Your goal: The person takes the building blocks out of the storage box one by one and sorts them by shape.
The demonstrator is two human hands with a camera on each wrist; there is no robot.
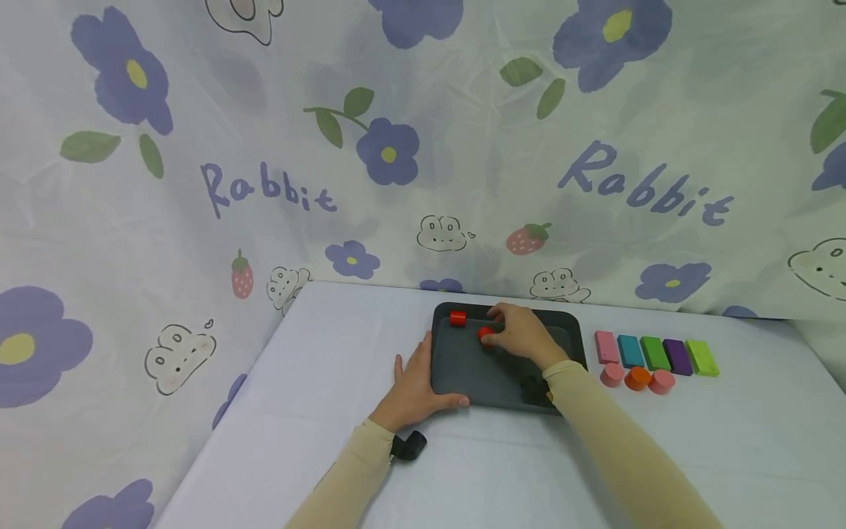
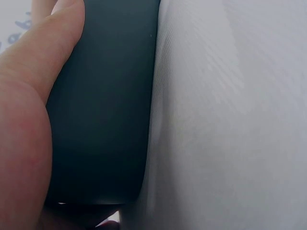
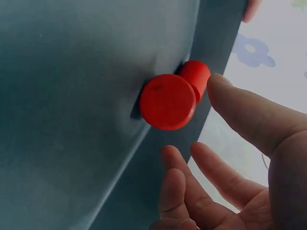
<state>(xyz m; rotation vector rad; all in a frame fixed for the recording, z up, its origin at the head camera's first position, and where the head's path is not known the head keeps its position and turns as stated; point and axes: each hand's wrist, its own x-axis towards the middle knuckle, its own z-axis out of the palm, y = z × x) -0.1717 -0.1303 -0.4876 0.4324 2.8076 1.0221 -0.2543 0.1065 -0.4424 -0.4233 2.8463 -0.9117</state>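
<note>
A dark grey tray [image 1: 492,378] with a raised rim lies on the white table. My left hand [image 1: 413,389] rests against its front left corner, fingers straight along the left side and thumb at the front edge. In the left wrist view, the thumb [image 2: 45,48] lies against the tray wall [image 2: 103,110]. Over the tray, my right hand [image 1: 518,334] is beside a red cylinder [image 1: 485,334]. The right wrist view shows its thumb and fingers spread apart around that cylinder [image 3: 168,101], with gaps between. A second red cylinder [image 1: 457,319] lies near the tray's back left corner.
Right of the tray stands a row of blocks: pink [image 1: 606,347], blue [image 1: 631,351], green [image 1: 655,353], purple [image 1: 677,356] and lime [image 1: 702,358]. Before them are two pink cylinders [image 1: 612,375] [image 1: 662,382] and an orange cylinder [image 1: 637,378]. A flower-printed curtain [image 1: 449,184] hangs behind the table.
</note>
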